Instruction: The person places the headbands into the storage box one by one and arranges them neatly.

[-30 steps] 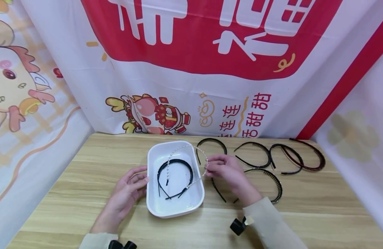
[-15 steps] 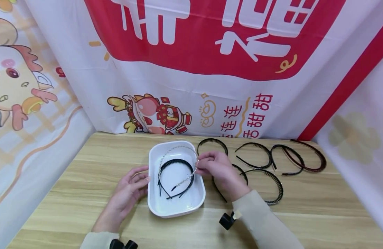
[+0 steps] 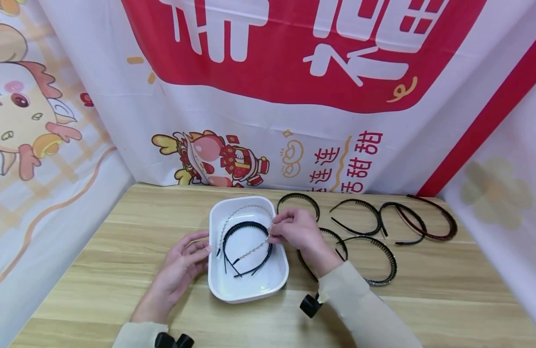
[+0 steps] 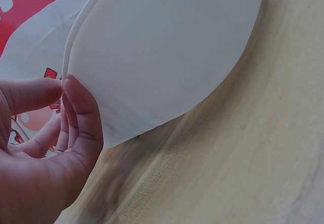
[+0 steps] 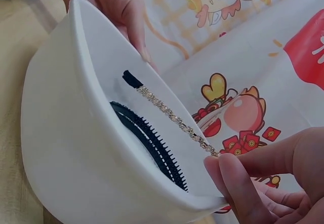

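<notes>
My right hand [image 3: 297,231] pinches a thin beaded headband [image 5: 169,115] with black tips between thumb and fingertips. It holds the headband over the right side of a white plastic tub [image 3: 233,291], and the beaded arc hangs within the tub's outline. Inside lie black toothed headbands [image 3: 247,224], their ends crossing near the bottom. On the tub's left side, my left hand [image 3: 181,270] grips the rim; in the left wrist view its thumb and finger pinch the tub wall [image 4: 162,57].
Several dark headbands lie to the right on the wooden table [image 3: 155,212], including a toothed one [image 3: 387,256] near the right forearm and a brown one [image 3: 451,224] at the far right. A printed cloth [image 3: 233,92] hangs behind.
My right hand has moved left with the beaded headband, which is now lower and further over the tub. The left hand has stayed at the tub's side.
</notes>
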Demonstrator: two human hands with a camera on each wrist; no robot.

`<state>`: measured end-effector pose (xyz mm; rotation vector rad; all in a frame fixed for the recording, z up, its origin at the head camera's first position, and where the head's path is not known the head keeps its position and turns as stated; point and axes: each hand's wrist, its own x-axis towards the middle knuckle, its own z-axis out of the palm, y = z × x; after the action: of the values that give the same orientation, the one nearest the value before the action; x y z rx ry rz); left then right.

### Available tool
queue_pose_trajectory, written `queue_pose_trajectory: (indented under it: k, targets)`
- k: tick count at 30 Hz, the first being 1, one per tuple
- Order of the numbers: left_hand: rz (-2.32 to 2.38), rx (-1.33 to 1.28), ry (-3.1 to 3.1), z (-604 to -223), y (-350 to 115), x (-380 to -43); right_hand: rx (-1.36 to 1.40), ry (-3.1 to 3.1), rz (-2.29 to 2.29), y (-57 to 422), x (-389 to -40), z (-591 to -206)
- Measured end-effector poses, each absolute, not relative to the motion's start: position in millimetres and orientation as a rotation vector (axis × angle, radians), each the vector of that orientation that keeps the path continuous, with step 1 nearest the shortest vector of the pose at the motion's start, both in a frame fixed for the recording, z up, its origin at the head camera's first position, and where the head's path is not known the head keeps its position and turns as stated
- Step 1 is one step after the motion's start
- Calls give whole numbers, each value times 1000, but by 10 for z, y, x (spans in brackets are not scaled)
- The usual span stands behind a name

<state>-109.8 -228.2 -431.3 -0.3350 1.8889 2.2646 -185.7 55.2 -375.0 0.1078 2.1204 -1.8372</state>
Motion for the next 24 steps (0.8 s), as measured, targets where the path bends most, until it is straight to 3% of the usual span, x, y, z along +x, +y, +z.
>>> queue_pose_trajectory:
  k: [24]
  targets:
    - [2262,-311,1896,-4295,-2273,-1095,83,2363,-1550,503,-1826,-3672]
